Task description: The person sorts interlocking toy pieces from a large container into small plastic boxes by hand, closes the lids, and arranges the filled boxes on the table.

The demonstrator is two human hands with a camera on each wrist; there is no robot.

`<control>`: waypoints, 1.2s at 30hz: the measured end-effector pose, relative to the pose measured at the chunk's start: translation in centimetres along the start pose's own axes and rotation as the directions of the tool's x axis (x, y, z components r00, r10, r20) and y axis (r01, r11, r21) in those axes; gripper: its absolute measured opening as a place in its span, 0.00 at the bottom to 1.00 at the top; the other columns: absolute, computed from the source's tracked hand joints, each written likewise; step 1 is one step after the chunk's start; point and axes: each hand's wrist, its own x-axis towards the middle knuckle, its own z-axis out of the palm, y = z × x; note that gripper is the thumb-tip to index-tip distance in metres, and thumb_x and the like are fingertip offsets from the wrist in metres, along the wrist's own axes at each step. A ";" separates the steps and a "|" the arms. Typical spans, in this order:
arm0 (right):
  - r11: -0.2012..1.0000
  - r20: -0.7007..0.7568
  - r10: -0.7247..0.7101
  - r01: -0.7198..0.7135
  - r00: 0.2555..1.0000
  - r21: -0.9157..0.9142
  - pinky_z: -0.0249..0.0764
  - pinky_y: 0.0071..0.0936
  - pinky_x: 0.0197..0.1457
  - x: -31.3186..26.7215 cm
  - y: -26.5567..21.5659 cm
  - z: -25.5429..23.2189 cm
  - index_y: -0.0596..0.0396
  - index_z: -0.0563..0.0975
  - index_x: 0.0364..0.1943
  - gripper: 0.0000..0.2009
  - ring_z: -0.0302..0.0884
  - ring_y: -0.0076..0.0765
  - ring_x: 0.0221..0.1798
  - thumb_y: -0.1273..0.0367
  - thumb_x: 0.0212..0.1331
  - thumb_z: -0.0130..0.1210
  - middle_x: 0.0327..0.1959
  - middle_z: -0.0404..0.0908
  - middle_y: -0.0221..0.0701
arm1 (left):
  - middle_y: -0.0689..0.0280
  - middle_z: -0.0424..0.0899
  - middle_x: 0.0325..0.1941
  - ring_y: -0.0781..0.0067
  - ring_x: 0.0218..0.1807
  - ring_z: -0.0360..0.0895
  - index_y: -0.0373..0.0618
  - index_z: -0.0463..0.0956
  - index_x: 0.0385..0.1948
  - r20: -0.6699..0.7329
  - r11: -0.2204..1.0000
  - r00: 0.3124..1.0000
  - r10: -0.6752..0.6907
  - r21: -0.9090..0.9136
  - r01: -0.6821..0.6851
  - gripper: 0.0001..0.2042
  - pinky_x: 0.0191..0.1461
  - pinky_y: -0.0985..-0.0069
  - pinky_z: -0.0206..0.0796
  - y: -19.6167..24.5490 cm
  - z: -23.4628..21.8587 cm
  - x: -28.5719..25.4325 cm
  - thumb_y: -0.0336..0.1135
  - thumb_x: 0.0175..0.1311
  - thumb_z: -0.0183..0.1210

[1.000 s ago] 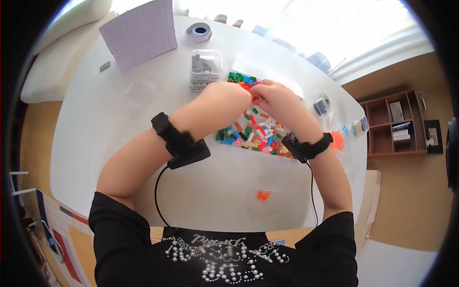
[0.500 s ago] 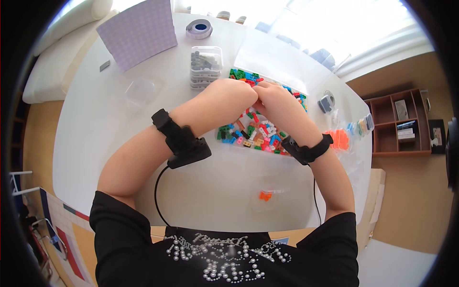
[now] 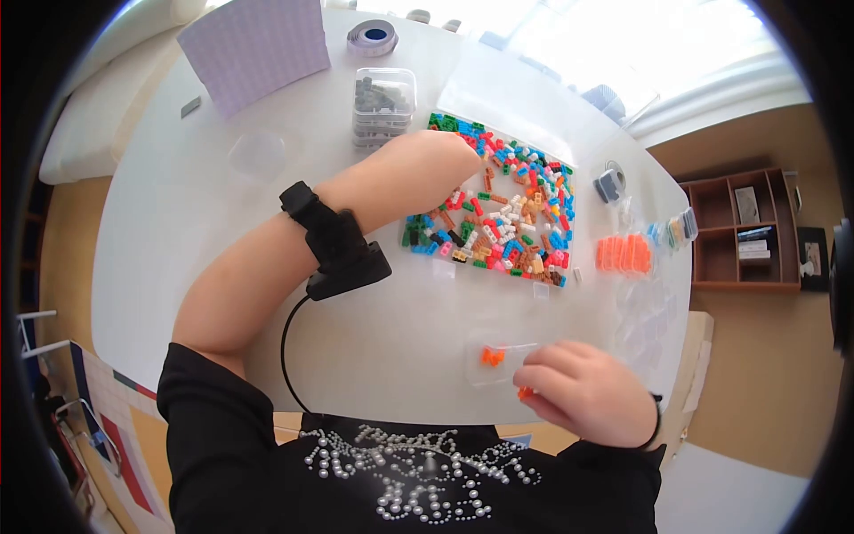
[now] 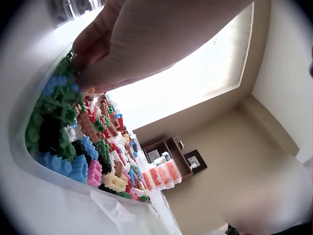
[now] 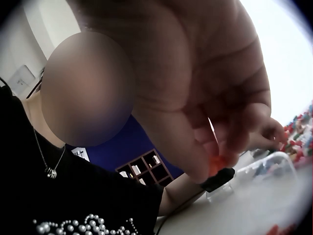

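My right hand [image 3: 587, 392] is near the table's front edge, pinching a small orange building brick [image 3: 526, 392] between thumb and fingers. Just left of it sits a small clear box [image 3: 480, 381] holding orange bricks [image 3: 492, 356]. My left hand [image 3: 442, 165] reaches over the far left part of a clear tray [image 4: 73, 182] full of mixed coloured bricks [image 3: 507, 222]. In the left wrist view its fingers [image 4: 88, 41] bend down among green and blue bricks [image 4: 56, 84]; I cannot tell if they grip one.
Stacked clear boxes [image 3: 384, 102] with grey pieces stand behind my left forearm. Orange-filled boxes [image 3: 623, 254] are right of the tray. A tape roll [image 3: 372, 37] and a checked panel [image 3: 256, 58] stand at the back. A clear lid [image 3: 257, 152] lies on the left.
My right hand has moved from beside the left hand over the tray, back and right toward my body, with an orange brick. The left hand stays over the tray.
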 end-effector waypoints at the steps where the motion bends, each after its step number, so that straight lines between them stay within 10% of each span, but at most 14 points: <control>1: 1.000 0.001 0.003 -0.003 1.000 0.001 0.74 0.34 0.42 -0.5 -0.1 1.0 0.57 0.73 0.39 0.11 0.75 0.41 0.39 0.74 0.51 0.59 0.36 0.74 0.34 | 0.54 0.80 0.34 0.51 0.41 0.78 0.38 0.75 0.29 0.001 1.000 1.000 0.001 -0.003 -0.001 0.03 0.43 0.63 0.71 0.0 0.1 0.0 0.22 0.55 0.53; 22: 0.962 -0.343 0.271 -0.261 0.899 0.076 0.76 0.35 0.42 -1.9 1.1 7.3 0.56 0.77 0.42 0.12 0.78 0.44 0.41 0.75 0.52 0.62 0.39 0.79 0.36 | 0.55 0.80 0.36 0.53 0.41 0.79 0.37 0.76 0.30 0.180 0.985 0.977 -0.115 0.149 0.089 0.03 0.44 0.65 0.73 0.7 -0.6 0.2 0.23 0.54 0.55; 27: 0.947 -0.387 0.319 -0.298 0.865 0.117 0.75 0.34 0.39 -3.4 0.5 6.9 0.56 0.78 0.39 0.10 0.78 0.43 0.37 0.77 0.52 0.61 0.35 0.79 0.35 | 0.56 0.79 0.34 0.57 0.39 0.79 0.36 0.75 0.28 0.086 0.941 0.977 0.194 0.267 -0.210 0.04 0.42 0.68 0.74 5.8 -3.9 -2.5 0.26 0.53 0.56; 36: 0.919 -0.424 0.393 -0.346 0.816 0.187 0.74 0.34 0.36 -4.9 0.6 7.9 0.55 0.78 0.37 0.08 0.78 0.43 0.34 0.76 0.52 0.60 0.31 0.80 0.34 | 0.67 0.71 0.24 0.74 0.28 0.73 0.40 0.75 0.22 0.294 0.784 0.765 0.573 0.075 -0.616 0.04 0.27 0.77 0.63 13.2 -0.7 -7.3 0.30 0.50 0.58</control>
